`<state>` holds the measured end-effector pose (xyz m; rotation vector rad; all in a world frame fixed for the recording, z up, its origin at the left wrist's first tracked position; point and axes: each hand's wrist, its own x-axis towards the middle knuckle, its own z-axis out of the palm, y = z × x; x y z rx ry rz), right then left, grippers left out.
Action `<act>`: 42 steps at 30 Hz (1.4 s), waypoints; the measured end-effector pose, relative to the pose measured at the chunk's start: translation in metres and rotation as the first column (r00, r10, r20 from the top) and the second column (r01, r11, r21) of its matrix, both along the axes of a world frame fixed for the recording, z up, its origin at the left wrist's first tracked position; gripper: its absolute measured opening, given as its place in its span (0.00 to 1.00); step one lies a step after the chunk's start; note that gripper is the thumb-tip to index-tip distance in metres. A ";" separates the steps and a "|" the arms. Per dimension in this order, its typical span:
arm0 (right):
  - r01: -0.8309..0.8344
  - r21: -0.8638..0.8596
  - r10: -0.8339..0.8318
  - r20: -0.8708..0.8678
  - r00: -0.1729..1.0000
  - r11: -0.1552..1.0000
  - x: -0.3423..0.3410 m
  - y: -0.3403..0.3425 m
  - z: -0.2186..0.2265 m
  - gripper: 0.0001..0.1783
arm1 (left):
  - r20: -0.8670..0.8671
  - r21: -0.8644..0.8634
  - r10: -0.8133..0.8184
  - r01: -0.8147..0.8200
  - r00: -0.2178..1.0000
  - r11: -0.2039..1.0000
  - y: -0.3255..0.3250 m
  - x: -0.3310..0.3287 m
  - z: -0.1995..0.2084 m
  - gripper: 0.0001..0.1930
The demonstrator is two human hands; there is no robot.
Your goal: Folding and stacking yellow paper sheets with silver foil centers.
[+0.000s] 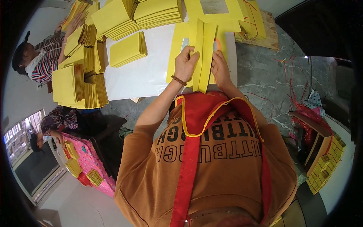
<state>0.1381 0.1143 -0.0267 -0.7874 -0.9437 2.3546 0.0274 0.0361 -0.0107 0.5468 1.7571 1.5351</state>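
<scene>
A folded sheet of yellow paper (204, 56) stands between my two hands, its long folds running away from me. My left hand (186, 64) is closed on its left edge, thumb along the paper, with a brown bead bracelet at the wrist. On the other edge my right hand (220, 69) is closed too, its fingertips partly hidden behind the paper. Beneath lies a larger yellow sheet (174, 56) with a silvery patch, mostly covered by my hands and the folded piece.
A small stack of folded yellow paper (127, 50) lies on the white tabletop (151, 81). Taller stacks (70, 85) line its left and far edges. Yellow sheets tied with red string (253, 22) sit at the far right. Two other people work at the left, one by a pink-covered table (89, 151).
</scene>
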 end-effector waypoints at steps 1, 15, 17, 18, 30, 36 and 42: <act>0.014 -0.003 -0.014 0.012 1.000 1.000 -0.002 -0.002 0.004 0.09 | -0.021 0.082 0.041 -0.039 0.999 0.996 0.000 0.000 -0.005 0.06; -0.038 0.051 0.035 0.064 0.997 0.998 0.001 0.000 -0.006 0.09 | -0.269 -0.017 -0.050 0.047 0.962 0.999 -0.008 -0.013 -0.005 0.14; -0.087 0.153 0.083 0.033 0.996 0.984 0.000 -0.004 0.005 0.09 | -0.207 -0.039 -0.036 0.029 0.978 0.999 -0.007 -0.012 -0.004 0.12; -0.087 0.153 0.084 0.032 0.996 0.984 0.000 -0.003 0.005 0.09 | -0.303 -0.011 -0.049 0.048 0.952 0.999 -0.002 -0.009 0.002 0.13; -0.211 0.396 0.192 0.087 0.978 0.894 0.002 -0.005 0.013 0.22 | -0.209 0.006 -0.127 0.132 0.970 0.991 0.001 -0.012 0.004 0.27; -0.198 0.401 0.173 0.097 0.980 0.895 0.003 -0.005 0.008 0.22 | -0.127 0.025 -0.155 0.159 0.980 0.987 -0.002 -0.014 0.002 0.26; -0.211 0.378 0.195 0.082 0.977 0.901 0.002 -0.003 0.003 0.22 | -0.090 0.049 -0.152 0.157 0.984 0.986 -0.005 -0.016 -0.008 0.24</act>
